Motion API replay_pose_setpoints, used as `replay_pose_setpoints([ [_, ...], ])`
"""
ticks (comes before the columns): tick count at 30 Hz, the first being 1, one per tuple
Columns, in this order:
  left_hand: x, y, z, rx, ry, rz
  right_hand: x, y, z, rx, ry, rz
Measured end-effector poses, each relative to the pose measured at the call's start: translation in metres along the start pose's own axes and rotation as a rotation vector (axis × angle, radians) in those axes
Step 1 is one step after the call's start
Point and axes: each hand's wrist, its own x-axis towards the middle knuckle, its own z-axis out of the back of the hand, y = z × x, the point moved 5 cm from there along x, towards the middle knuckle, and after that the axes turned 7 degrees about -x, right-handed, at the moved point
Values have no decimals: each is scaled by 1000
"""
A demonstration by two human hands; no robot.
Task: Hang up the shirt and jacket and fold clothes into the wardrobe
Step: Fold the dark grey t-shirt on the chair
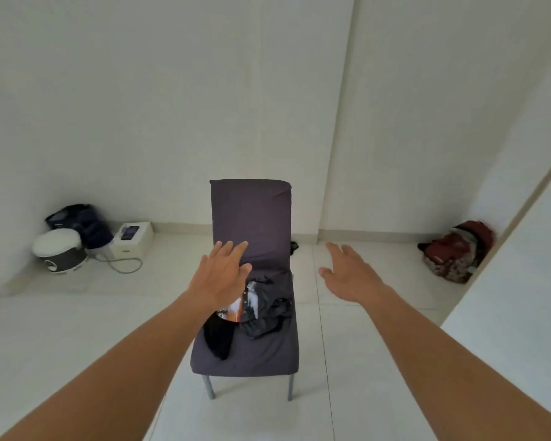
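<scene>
**Q:** How are the two hands set?

**A:** Left hand: fingers straight and slightly spread, palm down, holding nothing. It hovers over the rear of the seat, in front of the backrest; whether it touches cloth cannot be told. Right hand: likewise flat, spread and empty, over the pale tiled floor just right of the chair.

**Q:** Where do the clothes lie, and how should they handle?

**A:** Crumpled heap of dark grey and black garments, one bearing an orange-and-white print. It lies on the seat of the purple-grey fabric-covered chair with metal legs, just below the left hand in the view. Judged light, limp and not fragile. A heap will trail and tangle, so each piece is best pinched at a collar or shoulder seam and lifted clear singly.

**Q:** And beyond the chair?

**A:** Left corner: white-lidded round rice cooker, white cardboard box and dark blue bag. By the right wall: red patterned backpack.
</scene>
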Motion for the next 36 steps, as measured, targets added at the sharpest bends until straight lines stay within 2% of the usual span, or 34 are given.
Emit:
replay_pose_setpoints([
  [5,39,75,-32,-15,57,-35,53,47,-43,2,8,-14],
  [10,80,121,-82,-101,88,-56,119,68,-112,15,58,-13],
  [26,208,223,-272,-180,229,18,285,38,-329,123,202,-27],
  [33,271,244,-340,-117,276,-71,336,28,-404,93,295,-29],
  [36,291,252,-374,-31,350,-127,355,25,-427,79,303,-51],
])
